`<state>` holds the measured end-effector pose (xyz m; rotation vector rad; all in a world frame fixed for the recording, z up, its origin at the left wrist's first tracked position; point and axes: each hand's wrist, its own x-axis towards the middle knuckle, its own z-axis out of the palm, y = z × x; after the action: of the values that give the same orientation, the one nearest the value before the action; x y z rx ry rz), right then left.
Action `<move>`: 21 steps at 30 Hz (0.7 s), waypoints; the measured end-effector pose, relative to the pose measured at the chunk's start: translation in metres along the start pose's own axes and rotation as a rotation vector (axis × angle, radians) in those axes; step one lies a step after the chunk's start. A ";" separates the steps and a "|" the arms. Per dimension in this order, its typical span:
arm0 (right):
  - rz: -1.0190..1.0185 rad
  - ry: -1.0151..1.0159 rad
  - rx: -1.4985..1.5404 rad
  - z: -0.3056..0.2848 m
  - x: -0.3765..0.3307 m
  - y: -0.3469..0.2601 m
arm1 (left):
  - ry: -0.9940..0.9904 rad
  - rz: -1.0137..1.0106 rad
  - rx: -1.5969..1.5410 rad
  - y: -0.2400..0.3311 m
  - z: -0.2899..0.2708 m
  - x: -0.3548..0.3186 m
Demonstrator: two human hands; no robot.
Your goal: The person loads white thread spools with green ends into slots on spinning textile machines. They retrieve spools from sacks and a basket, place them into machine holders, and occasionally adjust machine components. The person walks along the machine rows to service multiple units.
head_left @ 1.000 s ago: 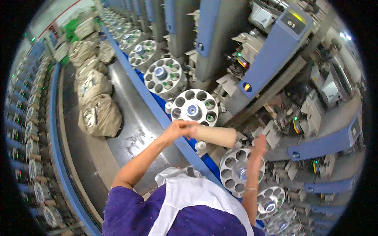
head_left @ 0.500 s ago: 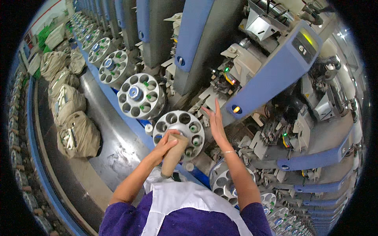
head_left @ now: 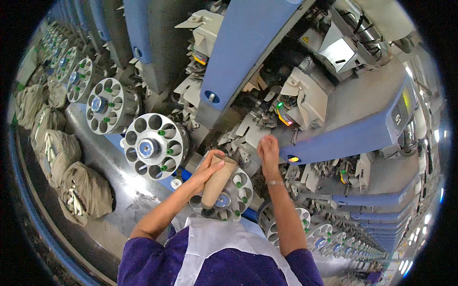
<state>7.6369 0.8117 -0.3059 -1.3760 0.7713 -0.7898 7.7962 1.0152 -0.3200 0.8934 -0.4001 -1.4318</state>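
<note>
My left hand is wrapped round a brown cardboard cone, held tilted with its hollow wide end up. Beneath the cone is a round white bobbin magazine, partly covered by it. Bobbins with green tips stand in several of its pockets. My right hand is raised to the right of the cone, in front of the machine's metal plates. Its fingers are curled together and slightly blurred. Whatever they pinch, if anything, is too small to see.
Another round magazine stands to the left, in a row running off both ways. A blue machine arm juts out beyond my right hand. Brown sacks of white bobbins rest on the left, beside a shiny metal surface.
The view has turned, so the magazines and machine appear shifted. My right hand's spread fingers have curled in. My left hand still holds the cone, its hollow end now showing.
</note>
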 end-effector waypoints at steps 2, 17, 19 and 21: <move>0.056 0.040 0.025 -0.016 -0.052 0.008 | -0.001 -0.032 -0.056 0.002 0.000 0.019; -0.399 0.012 -1.018 0.018 -0.089 -0.297 | 0.025 1.026 1.093 0.052 0.096 0.129; -0.563 0.122 -1.121 0.034 -0.080 -0.328 | 0.022 0.930 1.217 0.054 0.102 0.123; -0.752 0.133 -1.148 0.051 -0.068 -0.338 | 0.027 0.995 1.135 0.058 0.109 0.114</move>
<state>7.6323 0.8841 0.0351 -2.7649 0.8424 -1.0641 7.7732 0.8696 -0.2399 1.2931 -1.4681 -0.1674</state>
